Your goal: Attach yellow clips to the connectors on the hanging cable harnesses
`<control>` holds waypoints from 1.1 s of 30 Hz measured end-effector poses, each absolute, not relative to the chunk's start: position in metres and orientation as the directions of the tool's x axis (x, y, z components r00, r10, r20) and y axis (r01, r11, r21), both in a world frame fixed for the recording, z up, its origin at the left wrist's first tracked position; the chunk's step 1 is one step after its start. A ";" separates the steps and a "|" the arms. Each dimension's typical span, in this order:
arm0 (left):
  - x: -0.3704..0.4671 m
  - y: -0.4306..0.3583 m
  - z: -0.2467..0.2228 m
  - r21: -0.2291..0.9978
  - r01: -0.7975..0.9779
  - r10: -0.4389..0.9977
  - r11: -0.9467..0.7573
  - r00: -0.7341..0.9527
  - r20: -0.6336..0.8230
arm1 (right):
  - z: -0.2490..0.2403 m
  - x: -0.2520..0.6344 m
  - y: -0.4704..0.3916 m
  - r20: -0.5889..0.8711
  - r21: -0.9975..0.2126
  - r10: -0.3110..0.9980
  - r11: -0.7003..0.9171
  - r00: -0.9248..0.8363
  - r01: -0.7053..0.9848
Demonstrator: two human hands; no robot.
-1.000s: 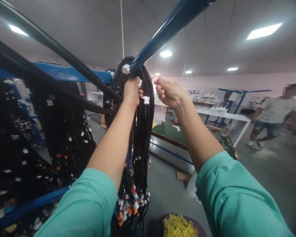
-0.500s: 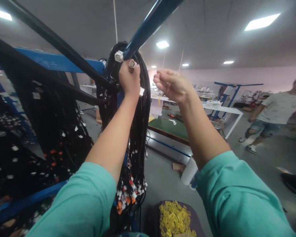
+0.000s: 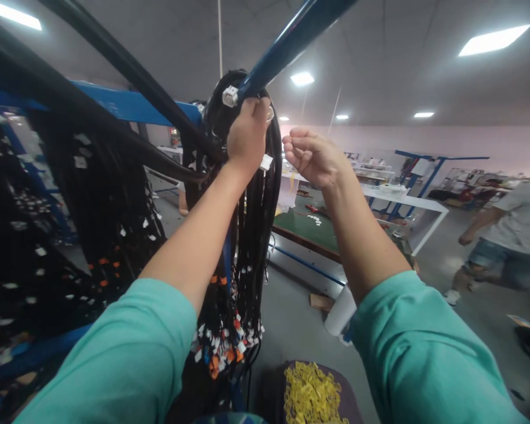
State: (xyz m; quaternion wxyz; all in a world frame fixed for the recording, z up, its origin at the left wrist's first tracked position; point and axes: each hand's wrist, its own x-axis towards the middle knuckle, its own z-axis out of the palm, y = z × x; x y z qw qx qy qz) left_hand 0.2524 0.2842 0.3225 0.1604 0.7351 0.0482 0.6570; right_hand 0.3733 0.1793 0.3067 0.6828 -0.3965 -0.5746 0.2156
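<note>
Evidently your left grip pinches a connector by the vertical cables. Your right grip, fingertips together, hovers rightward.

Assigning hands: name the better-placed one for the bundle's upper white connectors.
Likely the left hand: it's at the black cable bundle, close to a white connector; the right hand hovers alongside.

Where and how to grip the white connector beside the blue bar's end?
Probably pinch its top and bottom edges, from the front-left: the white connector is blocky, with black cables behind it and the blue bar and left hand crowding its right.
</note>
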 end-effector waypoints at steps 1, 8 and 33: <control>0.253 0.286 0.324 0.279 -0.143 0.259 -0.950 0.147 0.955 | 0.307 0.374 0.181 0.631 -0.776 0.738 0.605 0.240 0.180; 0.256 0.291 0.328 0.218 -0.152 0.198 -0.964 0.140 0.970 | 0.321 0.372 0.184 0.730 -0.682 0.635 0.654 0.254 0.327; 0.254 0.268 0.290 0.463 -0.394 0.513 -0.794 -0.027 0.858 | 0.336 0.351 0.179 0.755 -0.654 0.613 0.676 0.232 0.339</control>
